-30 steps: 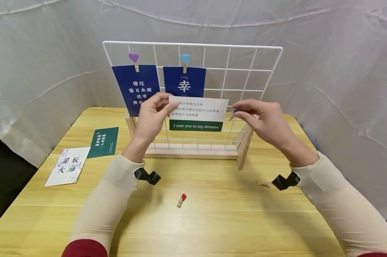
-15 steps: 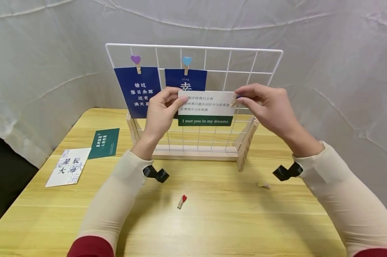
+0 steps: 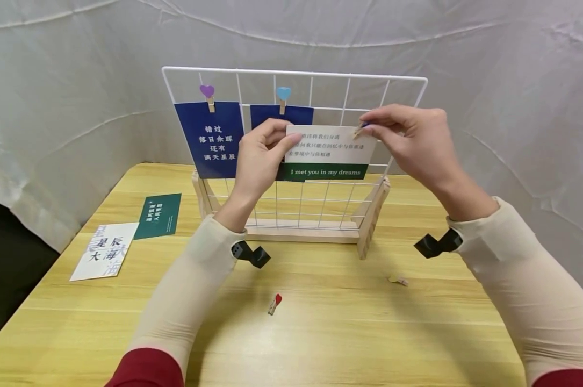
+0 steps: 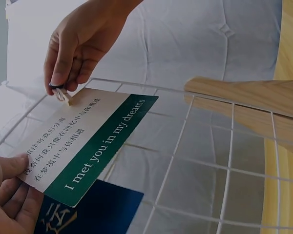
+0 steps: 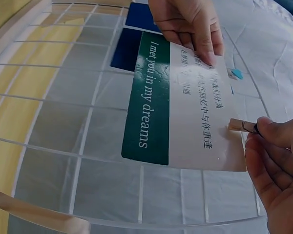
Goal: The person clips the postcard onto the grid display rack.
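Note:
My left hand pinches the left end of a white and green card between thumb and fingers. The card is held out before a white wire grid panel. At the card's upper right edge, my right hand pinches a small wooden clothespin with a dark blue top. Its wooden tip overlaps the card's edge in the right wrist view. Two blue cards hang on the grid: one under a purple-heart clothespin, the other, partly hidden, under a light-blue-heart clothespin.
A green card and a white card lie at the table's left. A red-heart clothespin lies near the front, a yellow one at the right. The grid's wooden stand rests on the table.
Both hands have moved up and to the right, carrying the card across the right-hand blue card. The clothespin has come from beside the card to its upper edge.

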`<state>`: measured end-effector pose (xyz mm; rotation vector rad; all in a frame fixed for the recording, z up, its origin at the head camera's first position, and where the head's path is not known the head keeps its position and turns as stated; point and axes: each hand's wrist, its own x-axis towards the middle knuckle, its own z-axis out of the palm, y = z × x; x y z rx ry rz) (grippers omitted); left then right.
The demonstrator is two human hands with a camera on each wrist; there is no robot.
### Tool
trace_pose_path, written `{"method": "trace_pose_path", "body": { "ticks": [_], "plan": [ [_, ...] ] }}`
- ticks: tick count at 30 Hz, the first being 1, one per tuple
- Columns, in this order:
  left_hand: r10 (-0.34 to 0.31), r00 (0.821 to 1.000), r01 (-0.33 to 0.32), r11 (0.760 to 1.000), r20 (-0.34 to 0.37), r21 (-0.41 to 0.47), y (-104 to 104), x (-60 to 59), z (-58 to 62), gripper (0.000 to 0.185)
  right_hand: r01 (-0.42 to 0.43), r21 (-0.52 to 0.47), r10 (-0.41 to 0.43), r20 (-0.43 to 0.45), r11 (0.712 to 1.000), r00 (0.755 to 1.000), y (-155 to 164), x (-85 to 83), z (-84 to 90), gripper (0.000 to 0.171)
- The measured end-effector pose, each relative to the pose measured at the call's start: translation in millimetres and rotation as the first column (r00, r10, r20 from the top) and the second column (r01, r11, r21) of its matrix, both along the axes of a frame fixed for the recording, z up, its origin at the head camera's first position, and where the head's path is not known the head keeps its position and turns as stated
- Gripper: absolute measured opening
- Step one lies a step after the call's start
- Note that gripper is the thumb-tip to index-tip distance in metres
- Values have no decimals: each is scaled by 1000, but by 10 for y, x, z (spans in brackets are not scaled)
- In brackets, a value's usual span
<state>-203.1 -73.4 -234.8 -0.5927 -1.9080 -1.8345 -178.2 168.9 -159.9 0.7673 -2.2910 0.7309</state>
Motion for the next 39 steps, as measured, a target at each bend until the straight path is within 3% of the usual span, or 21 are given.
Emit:
{"method": "trace_pose_path", "body": {
  "ticks": [8, 17, 25, 33, 39],
  "plan": [
    [-4, 999, 4, 1000, -41, 11, 147, -37, 124, 16, 58, -25, -58, -21, 998, 998, 17, 6, 213, 11],
    [48, 998, -48, 999, -49, -12, 252, -68, 222, 16, 162, -13, -162, -6, 987, 987, 6, -50, 427, 15],
    [98, 994, -102, 993, -57, -62, 345, -47, 258, 16, 203, 71, -206, 34, 977, 978, -74, -117, 515, 19],
    [120, 992, -122, 990, -39, -73, 432, -66, 258, 16, 225, 200, -222, -34, 954, 974, -153, -160, 524, 17],
    [151, 987, -156, 982, -50, -105, 459, -74, 249, 17, 250, 244, -253, -23, 937, 967, -177, -203, 538, 18]
  ]
}}
